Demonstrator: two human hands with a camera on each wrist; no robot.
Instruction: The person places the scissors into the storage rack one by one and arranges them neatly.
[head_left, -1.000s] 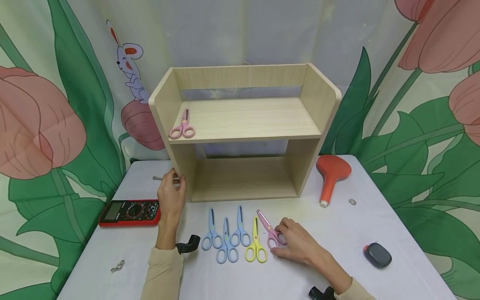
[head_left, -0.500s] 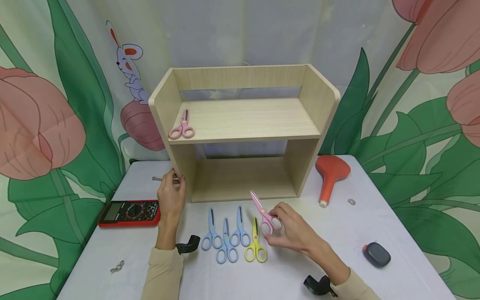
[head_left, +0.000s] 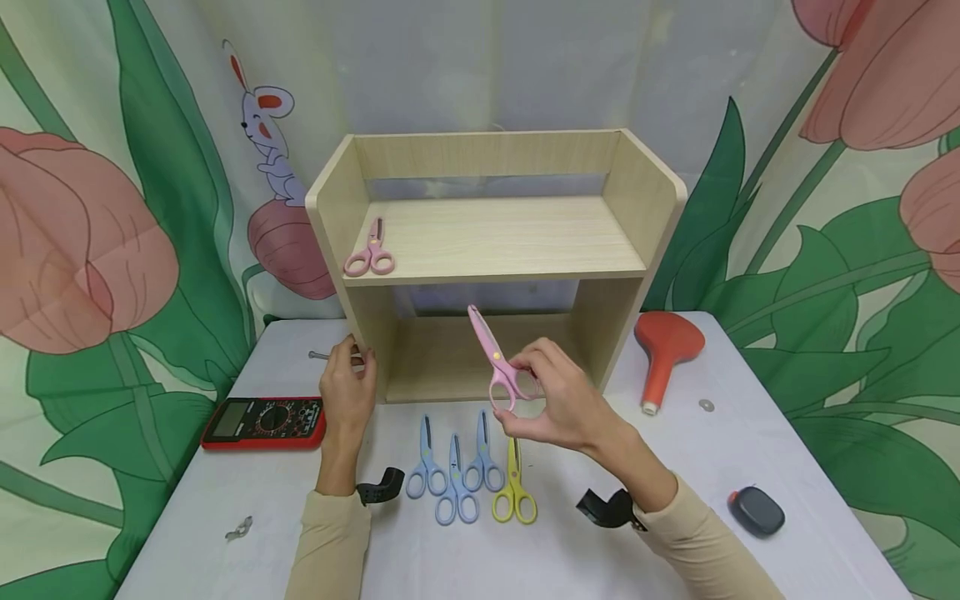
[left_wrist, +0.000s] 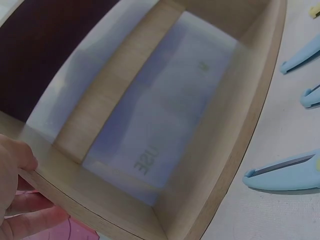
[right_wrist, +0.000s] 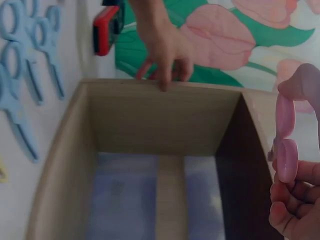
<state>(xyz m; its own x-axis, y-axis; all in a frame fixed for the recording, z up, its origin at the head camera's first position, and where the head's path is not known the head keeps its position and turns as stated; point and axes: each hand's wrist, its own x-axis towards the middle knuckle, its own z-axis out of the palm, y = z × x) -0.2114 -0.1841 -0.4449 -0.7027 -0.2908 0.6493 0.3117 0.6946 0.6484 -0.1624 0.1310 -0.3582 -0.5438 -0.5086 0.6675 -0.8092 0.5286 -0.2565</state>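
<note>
Our wooden shelf unit (head_left: 495,242) carries one pair of pink scissors (head_left: 370,252) on its upper shelf. Our right hand (head_left: 558,404) pinches a second pink pair (head_left: 497,360) by the handles, raised above the bench (head_left: 675,467) before the lower opening. Our left hand (head_left: 347,390) grips the unit's left wall; no writing reads clearly.

Head view high, facing shelf (head_left: 487,250) front; both wrist views close, sharing its lower compartment.

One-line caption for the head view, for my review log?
Right hand lifts pink scissors before a wooden shelf; left hand grips its side; four scissors lie on the table.
</note>
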